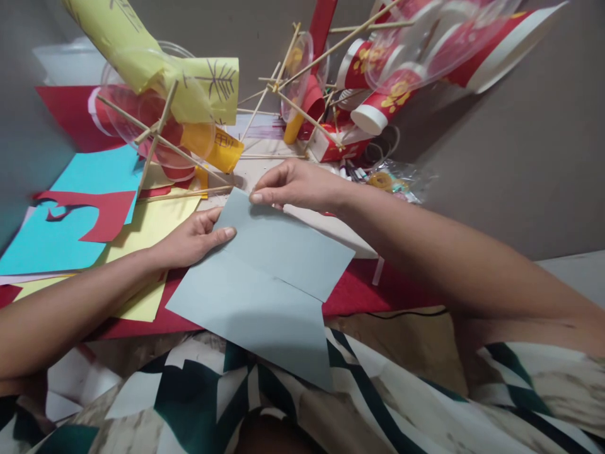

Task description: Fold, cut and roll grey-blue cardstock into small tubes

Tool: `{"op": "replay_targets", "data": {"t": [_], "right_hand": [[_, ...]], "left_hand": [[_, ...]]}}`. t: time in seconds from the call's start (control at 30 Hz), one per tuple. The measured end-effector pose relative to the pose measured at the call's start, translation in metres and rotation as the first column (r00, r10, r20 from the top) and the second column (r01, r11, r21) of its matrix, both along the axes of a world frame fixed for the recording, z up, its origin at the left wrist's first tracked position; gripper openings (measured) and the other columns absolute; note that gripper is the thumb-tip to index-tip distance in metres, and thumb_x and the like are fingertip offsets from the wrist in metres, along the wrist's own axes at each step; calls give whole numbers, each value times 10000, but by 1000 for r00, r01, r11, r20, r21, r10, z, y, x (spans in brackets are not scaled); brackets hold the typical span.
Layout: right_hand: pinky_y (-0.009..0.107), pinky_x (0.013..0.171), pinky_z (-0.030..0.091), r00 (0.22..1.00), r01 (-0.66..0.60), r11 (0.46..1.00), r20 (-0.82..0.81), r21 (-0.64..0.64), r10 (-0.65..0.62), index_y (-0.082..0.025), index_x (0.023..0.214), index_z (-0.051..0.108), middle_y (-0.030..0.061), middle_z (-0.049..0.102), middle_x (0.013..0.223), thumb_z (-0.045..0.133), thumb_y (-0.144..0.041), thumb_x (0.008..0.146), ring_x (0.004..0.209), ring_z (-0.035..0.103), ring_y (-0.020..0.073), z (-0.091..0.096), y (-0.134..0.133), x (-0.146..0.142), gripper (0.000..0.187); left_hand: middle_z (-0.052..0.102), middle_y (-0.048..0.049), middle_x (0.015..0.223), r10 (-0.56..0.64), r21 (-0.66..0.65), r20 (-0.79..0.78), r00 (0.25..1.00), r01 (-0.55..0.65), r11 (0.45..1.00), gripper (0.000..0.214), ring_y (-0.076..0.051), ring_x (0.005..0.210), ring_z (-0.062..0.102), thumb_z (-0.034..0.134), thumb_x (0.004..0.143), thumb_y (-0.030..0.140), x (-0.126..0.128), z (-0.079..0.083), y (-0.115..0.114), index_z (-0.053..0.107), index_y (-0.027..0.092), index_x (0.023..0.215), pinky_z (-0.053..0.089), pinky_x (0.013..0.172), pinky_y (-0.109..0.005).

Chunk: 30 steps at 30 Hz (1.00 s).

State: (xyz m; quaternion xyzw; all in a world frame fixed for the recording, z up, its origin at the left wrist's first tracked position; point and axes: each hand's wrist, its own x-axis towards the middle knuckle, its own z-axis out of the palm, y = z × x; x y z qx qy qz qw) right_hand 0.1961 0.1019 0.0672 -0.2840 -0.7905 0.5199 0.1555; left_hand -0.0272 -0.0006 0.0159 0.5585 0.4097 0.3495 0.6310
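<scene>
A pale blue-grey sheet of paper [265,277] is held above the table's front edge and my lap. A slit runs partway into it from the right side, so its two parts sit at slightly different angles. My left hand [196,239] grips the sheet's left edge, thumb on top and fingers underneath. At the far corner, my right hand [288,186] pinches the edge between thumb and fingers. Its fingertips are partly hidden behind the paper.
Turquoise sheets [61,246], a cut red paper piece [111,211] and yellow paper [146,252] lie at left. Behind stand a stick frame [276,85], red paper cups [392,98] and a yellow paper tube [123,44]. A plastic bag [401,183] lies right.
</scene>
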Motion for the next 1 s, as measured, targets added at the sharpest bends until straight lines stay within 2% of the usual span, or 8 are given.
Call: {"op": "replay_targets", "data": {"t": [0.1, 0.2, 0.4, 0.57, 0.7, 0.83, 0.9, 1.0], "right_hand": [[229, 524, 364, 1000, 15, 999, 9, 48, -16, -128, 692, 661, -29, 533, 566, 720, -226, 869, 551, 451, 87, 0, -1, -9, 211], [225, 506, 314, 999, 40, 988, 12, 147, -42, -132, 664, 604, -43, 492, 554, 664, -175, 899, 534, 416, 76, 3, -5, -14, 246], [225, 502, 265, 998, -54, 975, 53, 215, 44, -151, 620, 509, -60, 403, 557, 628, -251, 945, 530, 354, 66, 9, -10, -24, 361], [234, 515, 259, 1000, -11, 920, 27, 392, 1, -170, 551, 404, -57, 352, 545, 644, -207, 930, 560, 317, 73, 8, -11, -34, 450], [228, 473, 246, 986, -27, 961, 167, 275, -20, -164, 554, 447, -46, 381, 521, 589, -456, 991, 506, 332, 62, 12, -6, -17, 544], [223, 455, 309, 953, -39, 997, 302, 61, 18, -149, 615, 593, -11, 534, 548, 689, -695, 830, 488, 450, 74, 15, 4, 25, 595], [227, 460, 338, 958, -53, 999, 283, 4, 50, -156, 620, 640, -6, 560, 542, 724, -717, 776, 488, 465, 80, 15, 9, 47, 588], [261, 496, 392, 983, 53, 998, 175, 20, -56, -176, 657, 702, 14, 608, 582, 741, -710, 759, 529, 502, 109, 12, 10, 70, 545]], "left_hand": [[783, -67, 899, -19, -14, 13, 1000, 20, 1000, 548, -160, 686, 724, 812, 808, 453, 0, 0, -1, 673, 165, 1253, 590, 604, -223], [788, -81, 954, -6, -2, 39, 999, 7, 1000, 530, -164, 716, 733, 796, 825, 456, 0, 0, -2, 671, 163, 1248, 595, 631, -229], [791, -85, 923, -8, -23, 31, 999, 9, 1000, 543, -184, 707, 740, 795, 816, 478, 2, 1, -5, 670, 173, 1247, 605, 640, -268], [786, -111, 946, -2, 48, -11, 1000, 3, 999, 555, -222, 767, 751, 810, 789, 500, 3, 4, -3, 697, 146, 1201, 612, 668, -292], [792, -89, 970, 48, 37, 2, 999, -48, 998, 542, -192, 720, 734, 804, 802, 483, 2, 6, -4, 682, 181, 1235, 590, 622, -260], [793, -69, 991, 232, 88, 27, 972, -233, 968, 497, -187, 720, 728, 795, 812, 467, -2, 6, -2, 687, 213, 1225, 582, 631, -270], [789, -74, 992, 287, 140, 25, 958, -288, 947, 476, -187, 726, 726, 800, 803, 470, -4, 5, 0, 696, 204, 1185, 582, 642, -276], [781, -67, 973, 338, 206, 28, 941, -337, 919, 443, -190, 758, 726, 788, 813, 471, -5, 4, 4, 695, 197, 1149, 586, 670, -280]]}}
